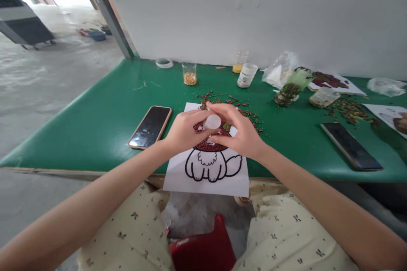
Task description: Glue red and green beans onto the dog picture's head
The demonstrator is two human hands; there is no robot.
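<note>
A white sheet (178, 178) with a black-outlined animal drawing lies at the table's front edge and hangs partly over it. Dark red beans (211, 145) cover the animal's head, with a small green patch (226, 126) at the right. Above the head, my left hand (187, 129) has its fingers closed round a small whitish translucent bottle (213, 122). My right hand (237, 129) curves around the bottle's right side, thumb and fingers apart; whether it touches the bottle is unclear. Loose red and green beans (251, 115) are scattered behind and right of the hands.
A phone (151, 126) lies left, another (349, 146) right. Behind stand a cup of yellow kernels (190, 74), a white cup (247, 75) and a tipped green bottle (291, 88). Plastic bags, bean-covered paper (352, 87) and a partly visible hand (401, 123) are at right.
</note>
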